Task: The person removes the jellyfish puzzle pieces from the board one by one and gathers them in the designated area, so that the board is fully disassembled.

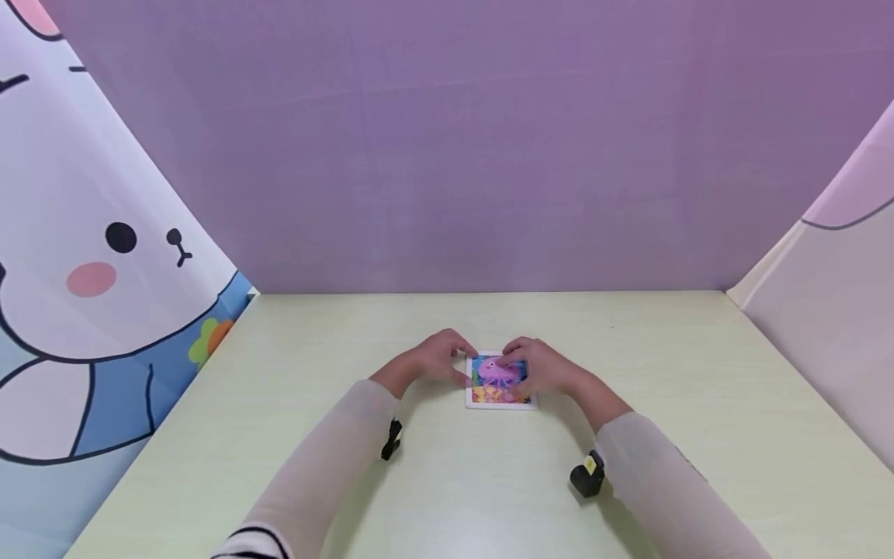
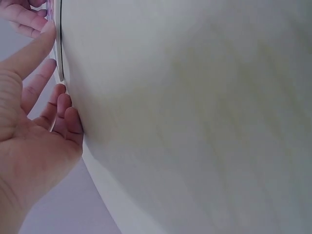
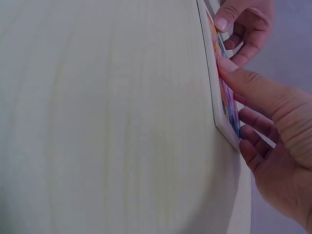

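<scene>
A small square picture board [image 1: 501, 407] with a white frame lies on the table, showing a pink octopus over bright sea colours. My left hand [image 1: 438, 357] is at its left side, thumb and index fingertips at the edge and upper left corner. From the right, my right hand [image 1: 548, 366] reaches over the board and rests thumb and index finger, spread apart, on the picture. In the right wrist view the right thumb [image 3: 253, 85] lies on the picture surface, the other fingers beside the board's far edge. The left wrist view shows the board [image 2: 58, 44] nearly edge-on.
The pale wood-grain table [image 1: 461, 481] spreads all round the board. Behind it stands a purple backdrop [image 1: 454, 155], with a cartoon-printed cloth [image 1: 133, 310] on the left and a pale cloth [image 1: 831, 326] on the right. Dark wrist cameras [image 1: 588, 475] hang below both forearms.
</scene>
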{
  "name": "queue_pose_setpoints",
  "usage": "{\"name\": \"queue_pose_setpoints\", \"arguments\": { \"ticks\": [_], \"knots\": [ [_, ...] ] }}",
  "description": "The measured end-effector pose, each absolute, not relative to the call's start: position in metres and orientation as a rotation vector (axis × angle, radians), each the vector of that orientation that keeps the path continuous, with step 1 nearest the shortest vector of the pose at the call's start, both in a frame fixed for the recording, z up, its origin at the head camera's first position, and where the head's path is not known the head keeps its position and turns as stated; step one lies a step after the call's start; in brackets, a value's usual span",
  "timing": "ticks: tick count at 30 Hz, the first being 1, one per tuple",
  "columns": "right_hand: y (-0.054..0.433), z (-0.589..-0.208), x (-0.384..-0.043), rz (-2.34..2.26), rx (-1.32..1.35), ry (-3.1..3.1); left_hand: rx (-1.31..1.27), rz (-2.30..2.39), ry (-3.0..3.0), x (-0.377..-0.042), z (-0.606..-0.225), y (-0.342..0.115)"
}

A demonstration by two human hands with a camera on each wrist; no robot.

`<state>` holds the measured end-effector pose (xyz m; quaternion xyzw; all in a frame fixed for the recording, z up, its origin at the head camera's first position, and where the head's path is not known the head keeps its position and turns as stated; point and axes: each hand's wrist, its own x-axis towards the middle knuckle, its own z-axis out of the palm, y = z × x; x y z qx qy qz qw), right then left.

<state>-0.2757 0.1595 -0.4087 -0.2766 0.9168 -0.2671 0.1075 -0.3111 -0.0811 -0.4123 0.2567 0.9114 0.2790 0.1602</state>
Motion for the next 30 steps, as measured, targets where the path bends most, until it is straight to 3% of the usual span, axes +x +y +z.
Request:
{"name": "queue_pose_setpoints", "arguments": {
  "ticks": [30],
  "knots": [
    [0.1607,-0.4131,-0.2784,-0.826,-0.846,2.678,0.729,0.685,2.642,-0.3084,-0.4092,-0.0716]
  ]
}}
